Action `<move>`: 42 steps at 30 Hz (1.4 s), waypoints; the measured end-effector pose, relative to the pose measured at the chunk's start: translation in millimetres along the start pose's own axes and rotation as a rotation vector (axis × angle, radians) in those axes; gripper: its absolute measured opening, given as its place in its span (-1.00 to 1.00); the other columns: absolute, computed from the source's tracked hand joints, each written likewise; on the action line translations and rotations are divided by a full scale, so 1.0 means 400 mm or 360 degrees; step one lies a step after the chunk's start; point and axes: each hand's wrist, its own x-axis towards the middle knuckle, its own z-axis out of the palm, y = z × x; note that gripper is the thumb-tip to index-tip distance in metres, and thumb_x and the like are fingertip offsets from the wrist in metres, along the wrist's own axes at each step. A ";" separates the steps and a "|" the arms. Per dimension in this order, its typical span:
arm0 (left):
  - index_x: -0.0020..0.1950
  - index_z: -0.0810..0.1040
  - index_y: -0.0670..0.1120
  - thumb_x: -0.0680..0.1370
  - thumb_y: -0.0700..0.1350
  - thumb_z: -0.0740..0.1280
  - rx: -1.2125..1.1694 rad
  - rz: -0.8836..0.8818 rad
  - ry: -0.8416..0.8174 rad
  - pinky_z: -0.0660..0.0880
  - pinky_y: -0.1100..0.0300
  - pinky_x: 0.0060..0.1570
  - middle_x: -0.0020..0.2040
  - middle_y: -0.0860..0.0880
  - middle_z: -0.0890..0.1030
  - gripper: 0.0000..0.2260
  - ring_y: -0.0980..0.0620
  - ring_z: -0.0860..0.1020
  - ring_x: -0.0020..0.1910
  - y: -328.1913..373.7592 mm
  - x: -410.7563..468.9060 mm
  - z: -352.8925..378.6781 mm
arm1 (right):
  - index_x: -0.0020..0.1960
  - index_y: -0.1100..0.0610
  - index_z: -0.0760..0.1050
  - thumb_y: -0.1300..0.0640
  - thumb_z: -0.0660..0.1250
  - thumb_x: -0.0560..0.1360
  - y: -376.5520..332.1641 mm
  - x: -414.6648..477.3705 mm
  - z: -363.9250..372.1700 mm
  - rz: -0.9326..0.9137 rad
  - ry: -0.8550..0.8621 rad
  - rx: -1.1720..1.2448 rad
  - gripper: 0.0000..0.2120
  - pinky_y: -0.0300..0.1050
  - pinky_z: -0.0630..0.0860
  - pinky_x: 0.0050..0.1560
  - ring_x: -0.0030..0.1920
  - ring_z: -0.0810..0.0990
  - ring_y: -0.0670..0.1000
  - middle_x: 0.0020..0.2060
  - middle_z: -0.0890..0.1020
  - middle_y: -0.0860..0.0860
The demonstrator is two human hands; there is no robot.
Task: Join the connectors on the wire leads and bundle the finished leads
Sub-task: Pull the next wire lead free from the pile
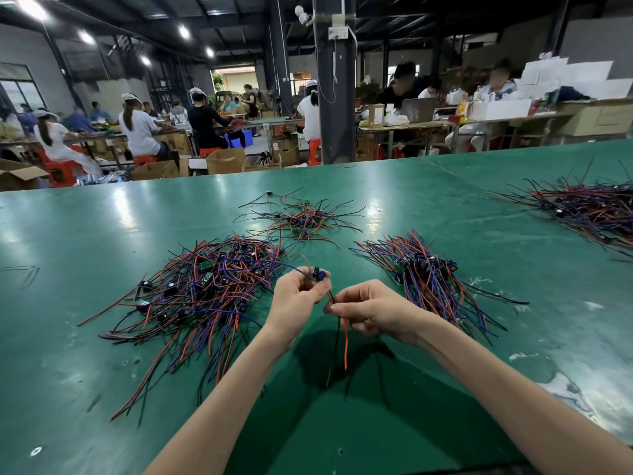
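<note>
Gripping a small dark blue connector (320, 275) between thumb and curled fingertips, the left hand (298, 298) is raised just above the green surface (85, 389). Thin wires trail from the connector away to the left, toward the nearest heap. The right hand (371, 311) sits just beside the left, almost touching it. Its thumb and forefinger pinch a red wire (346, 344) and a black wire (337, 332) that run up to the connector. Below the pinch both wires hang down with their ends free, and their shadow falls on the surface under the wrists.

Left of the left hand lies a big tangled heap (205, 289) of red, blue and black leads with small dark and green parts mixed in, some strands straggling toward the forearm. Beyond both hands is a smaller loose scatter (298, 217) of the same leads. Right of the right hand lies a tidier pile (428, 275), its leads running roughly one way with the connectors gathered at the far end. Well off to the right, a further pile (589, 207) reaches the edge of view. Past the far edge of the surface, people (140, 128) sit at other tables around a dark pillar (334, 97).
</note>
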 end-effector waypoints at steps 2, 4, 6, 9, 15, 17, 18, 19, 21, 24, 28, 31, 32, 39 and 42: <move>-0.17 0.56 -0.07 0.51 -0.32 0.36 0.0015 0.0018 0.0018 0.40 0.41 -0.28 -0.33 0.00 0.52 -0.84 0.12 0.46 -0.30 -0.002 0.003 -0.001 | -0.05 0.28 0.57 0.28 0.29 0.55 -0.003 -0.001 0.000 0.0007 0.0001 -0.0026 -0.90 -0.37 0.20 -0.60 -0.61 0.33 -0.16 -0.47 0.55 0.01; -0.16 0.57 -0.07 0.50 -0.32 0.36 0.0018 0.0025 0.0051 0.39 0.43 -0.30 -0.35 0.03 0.50 -0.84 0.20 0.43 -0.37 -0.003 0.009 -0.007 | -0.11 0.23 0.58 0.27 0.25 0.57 -0.005 -0.003 0.003 0.0009 0.0012 -0.0100 -0.85 -0.37 0.22 -0.60 -0.61 0.35 -0.15 -0.48 0.55 0.01; -0.16 0.57 -0.08 0.50 -0.32 0.37 0.0015 0.0021 0.0075 0.39 0.44 -0.31 -0.37 0.06 0.49 -0.86 0.26 0.41 -0.42 -0.005 0.014 -0.013 | -0.15 0.20 0.58 0.26 0.22 0.59 -0.004 -0.004 0.008 0.0005 0.0002 -0.0198 -0.80 -0.36 0.22 -0.59 -0.61 0.38 -0.14 -0.49 0.55 0.01; -0.16 0.57 -0.07 0.50 -0.31 0.37 0.0039 0.0017 0.0084 0.39 0.44 -0.31 -0.38 0.07 0.48 -0.86 0.27 0.40 -0.44 -0.006 0.015 -0.016 | -0.21 0.17 0.56 0.25 0.21 0.58 -0.003 -0.004 0.013 0.0023 -0.0005 -0.0304 -0.76 -0.34 0.22 -0.58 -0.59 0.40 -0.13 -0.49 0.54 -0.01; -0.20 0.56 -0.11 0.52 -0.29 0.36 -0.0055 -0.0046 0.0355 0.36 0.25 -0.24 -0.34 0.01 0.45 -0.87 0.11 0.35 -0.36 0.005 0.035 -0.049 | -0.27 0.15 0.56 0.27 0.17 0.55 -0.003 -0.012 0.013 0.0090 -0.0163 -0.0314 -0.71 -0.34 0.21 -0.55 -0.57 0.32 -0.11 -0.40 0.63 0.08; -0.20 0.56 -0.12 0.52 -0.27 0.36 -0.0077 -0.0058 0.0450 0.36 0.22 -0.23 -0.34 -0.01 0.46 -0.88 0.08 0.35 -0.34 0.008 0.043 -0.065 | -0.27 0.15 0.57 0.27 0.16 0.55 -0.004 -0.014 0.017 0.0103 -0.0218 -0.0307 -0.70 -0.34 0.19 -0.55 -0.57 0.29 -0.10 -0.39 0.63 0.10; -0.21 0.55 -0.12 0.52 -0.26 0.36 -0.0082 -0.0061 0.0493 0.37 0.20 -0.23 -0.34 -0.02 0.46 -0.88 0.07 0.36 -0.33 0.009 0.047 -0.072 | -0.27 0.15 0.57 0.27 0.16 0.55 -0.004 -0.014 0.019 0.0107 -0.0237 -0.0297 -0.70 -0.34 0.18 -0.56 -0.58 0.28 -0.10 -0.40 0.63 0.10; -0.22 0.55 -0.13 0.52 -0.25 0.37 -0.0086 -0.0063 0.0528 0.36 0.18 -0.23 -0.34 -0.03 0.46 -0.87 0.05 0.36 -0.33 0.008 0.051 -0.077 | -0.27 0.15 0.57 0.27 0.15 0.55 -0.005 -0.013 0.020 0.0107 -0.0246 -0.0284 -0.70 -0.34 0.17 -0.56 -0.58 0.28 -0.11 -0.40 0.63 0.09; -0.22 0.55 -0.13 0.52 -0.25 0.37 -0.0088 -0.0067 0.0555 0.35 0.18 -0.24 -0.34 -0.03 0.46 -0.88 0.05 0.36 -0.32 0.005 0.056 -0.080 | -0.28 0.17 0.55 0.27 0.15 0.55 -0.005 -0.012 0.020 0.0110 -0.0258 -0.0282 -0.71 -0.34 0.16 -0.57 -0.59 0.27 -0.10 -0.42 0.62 0.08; -0.20 0.56 -0.13 0.52 -0.26 0.37 -0.0116 -0.0068 0.0537 0.37 0.21 -0.24 -0.33 -0.02 0.47 -0.90 0.07 0.35 -0.34 0.000 0.055 -0.078 | -0.29 0.16 0.52 0.25 0.14 0.55 -0.004 -0.012 0.017 0.0118 -0.0318 -0.0336 -0.71 -0.31 0.12 -0.58 -0.57 0.24 -0.08 -0.46 0.61 0.05; -0.21 0.54 -0.14 0.52 -0.24 0.38 -0.0182 -0.0104 0.0526 0.40 0.19 -0.22 -0.33 0.00 0.46 -0.89 0.09 0.37 -0.38 -0.002 0.053 -0.075 | -0.24 0.14 0.55 0.18 0.15 0.59 -0.003 -0.018 0.004 0.0088 -0.0418 -0.0274 -0.71 -0.29 0.09 -0.60 -0.58 0.20 -0.10 -0.42 0.62 0.03; -0.20 0.55 -0.17 0.50 -0.26 0.39 -0.0383 -0.0181 0.0424 0.45 0.28 -0.32 -0.32 0.01 0.47 -0.91 0.13 0.38 -0.39 0.011 0.051 -0.075 | -0.12 0.15 0.59 0.02 0.17 0.60 -0.005 -0.015 -0.005 0.0097 -0.0408 -0.0184 -0.70 -0.32 0.06 -0.61 -0.60 0.17 -0.09 -0.29 0.67 0.10; -0.20 0.56 -0.17 0.50 -0.28 0.39 -0.0445 -0.0211 0.0358 0.46 0.31 -0.36 -0.32 0.02 0.48 -0.92 0.13 0.39 -0.38 0.016 0.046 -0.070 | -0.08 0.16 0.59 -0.06 0.18 0.59 -0.005 -0.011 -0.007 0.0106 -0.0339 -0.0169 -0.66 -0.32 0.05 -0.62 -0.61 0.16 -0.09 -0.25 0.68 0.13; -0.16 0.58 -0.09 0.51 -0.30 0.36 -0.0110 -0.0219 -0.0235 0.36 0.35 -0.34 -0.35 0.06 0.60 -0.88 0.20 0.48 -0.38 0.014 -0.018 0.007 | -0.06 0.20 0.59 -0.13 0.34 0.40 -0.001 0.012 -0.018 -0.0068 0.0295 0.0086 -0.62 -0.36 0.04 -0.64 -0.67 0.17 -0.15 -0.31 0.64 0.10; -0.12 0.58 -0.13 0.51 -0.32 0.35 0.0046 -0.0132 -0.0414 0.30 0.34 -0.39 -0.28 -0.14 0.52 -0.89 0.17 0.39 -0.44 0.011 -0.033 0.022 | -0.16 0.15 0.59 0.01 0.40 0.44 0.002 0.013 -0.019 -0.0060 0.0428 0.0099 -0.81 -0.34 0.04 -0.62 -0.63 0.15 -0.16 -0.56 0.38 -0.03</move>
